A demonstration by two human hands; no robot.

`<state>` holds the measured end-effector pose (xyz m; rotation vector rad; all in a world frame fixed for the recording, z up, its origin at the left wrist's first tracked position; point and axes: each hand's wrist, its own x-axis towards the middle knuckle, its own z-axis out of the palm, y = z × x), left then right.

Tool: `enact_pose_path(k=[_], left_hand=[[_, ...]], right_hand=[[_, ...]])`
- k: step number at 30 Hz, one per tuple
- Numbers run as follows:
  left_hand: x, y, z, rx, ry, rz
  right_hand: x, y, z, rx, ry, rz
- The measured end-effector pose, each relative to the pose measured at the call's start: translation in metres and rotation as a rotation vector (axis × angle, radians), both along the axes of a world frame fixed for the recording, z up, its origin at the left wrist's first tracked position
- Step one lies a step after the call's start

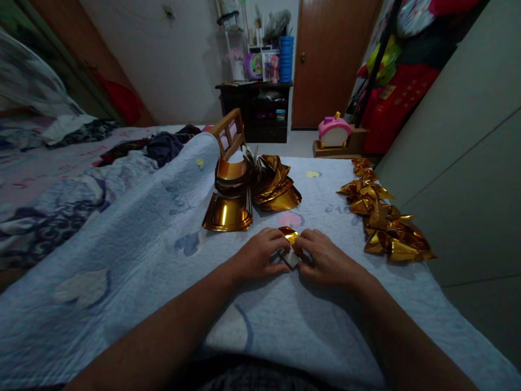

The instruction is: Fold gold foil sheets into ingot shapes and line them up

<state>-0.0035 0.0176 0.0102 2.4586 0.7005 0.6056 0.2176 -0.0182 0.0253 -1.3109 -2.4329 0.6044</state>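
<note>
Gold foil paper [290, 237], small, lying on pale blue quilt [134, 255] between both hands, just in front of them. Long axis hard to tell, most of the piece hidden under fingers; visible gold tip pointing away from the body, toward the stack of gold sheets [228, 213]. Shiny gold on top, pale white underside showing lower down near the thumbs.

Left hand [260, 255] palm down, wrist resting on quilt, forearm running in from lower left; fingers curled together and pinched onto the left edge of the paper. Right hand [325, 259] mirrored, palm down, forearm from lower right; fingers bent and closed on the right edge, fingertips of both hands nearly meeting over the fold.

Beyond the stack, fanned gold sheets [274, 187] spread in curved layers, touching it. Well to the right, row of folded gold pieces [382, 217] running along the quilt's edge beside a pale wall panel [459, 179]. Wooden frame [228, 133] upright behind the fanned sheets. Dark shelf unit [260, 111] and brown door [331, 60] at the far wall.
</note>
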Motion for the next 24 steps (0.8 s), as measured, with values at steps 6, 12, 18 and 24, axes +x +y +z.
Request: enact_pose_path(k=[6, 12, 18, 24], left_hand=[[0.0042, -0.0034, -0.001, 0.085, 0.008, -0.015], [0.0046, -0.0053, 0.0022, 0.22, 0.074, -0.05], [0.006, -0.006, 0.0009, 0.195, 0.063, -0.071], [0.0053, -0.0035, -0.0027, 0.039, -0.023, -0.031]], right_hand=[[0.0, 0.0011, -0.0014, 0.012, -0.017, 0.004], [0.0009, 0.001, -0.0035, -0.011, -0.026, 0.0], [0.0006, 0.0009, -0.0024, -0.019, -0.034, 0.013], [0.0017, 0.0029, -0.0051, -0.012, 0.006, 0.013]])
